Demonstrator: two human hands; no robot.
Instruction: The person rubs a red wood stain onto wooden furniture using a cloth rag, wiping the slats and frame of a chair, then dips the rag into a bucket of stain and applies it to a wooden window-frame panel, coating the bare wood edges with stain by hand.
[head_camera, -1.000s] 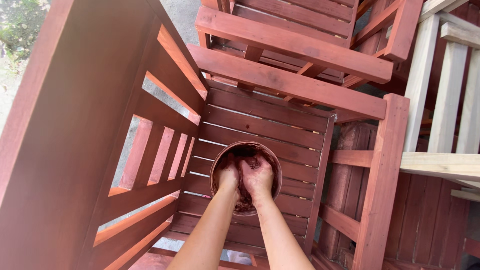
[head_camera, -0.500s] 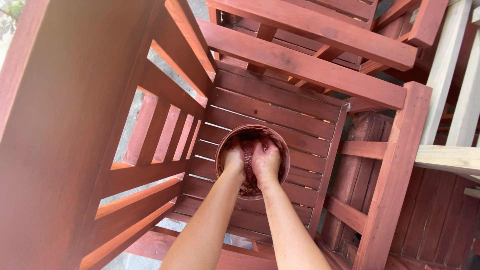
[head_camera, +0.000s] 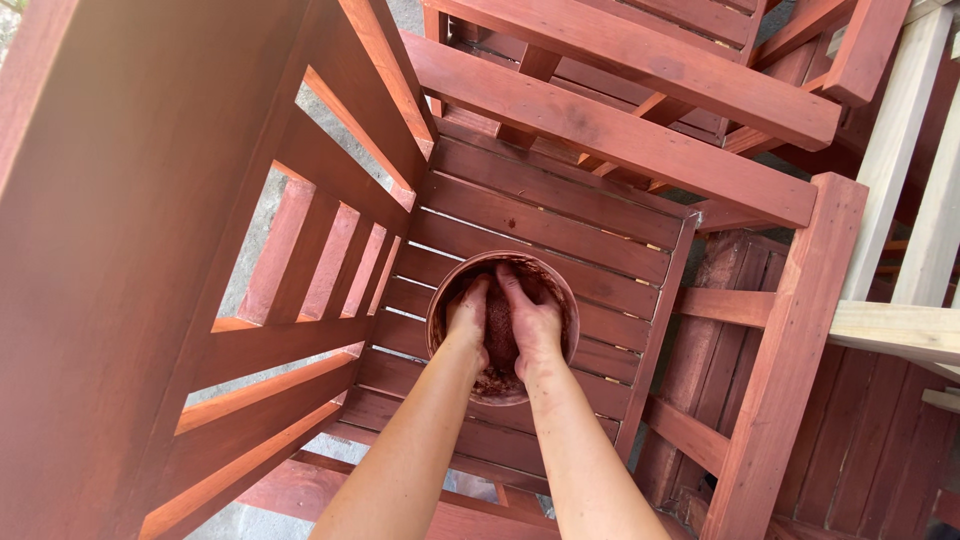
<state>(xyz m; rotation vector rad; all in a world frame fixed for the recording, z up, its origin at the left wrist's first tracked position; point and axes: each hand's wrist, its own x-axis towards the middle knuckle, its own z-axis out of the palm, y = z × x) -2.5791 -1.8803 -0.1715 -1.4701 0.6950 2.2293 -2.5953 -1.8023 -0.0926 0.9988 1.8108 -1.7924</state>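
Note:
A round bucket (head_camera: 445, 290), stained reddish brown, stands on the slatted seat (head_camera: 540, 215) of a red-painted wooden chair. Both my hands are down inside it. My left hand (head_camera: 467, 318) and my right hand (head_camera: 532, 325) press together around a wet, paint-soaked wad (head_camera: 497, 325) of dark red material, squeezing it between the palms. Reddish stain covers my fingers and wrists. The bottom of the bucket is mostly hidden by my hands.
The chair's slatted side (head_camera: 320, 250) rises at left, a wide red board (head_camera: 110, 240) fills the near left. A red post and rail (head_camera: 800, 300) stand at right. More red chairs (head_camera: 640, 60) are stacked behind; unpainted pale wood frames (head_camera: 900, 200) stand at far right.
My hands stay in the bucket, kneading the wad; the fingers have shifted slightly. The camera has moved a little, so the bucket sits higher in view.

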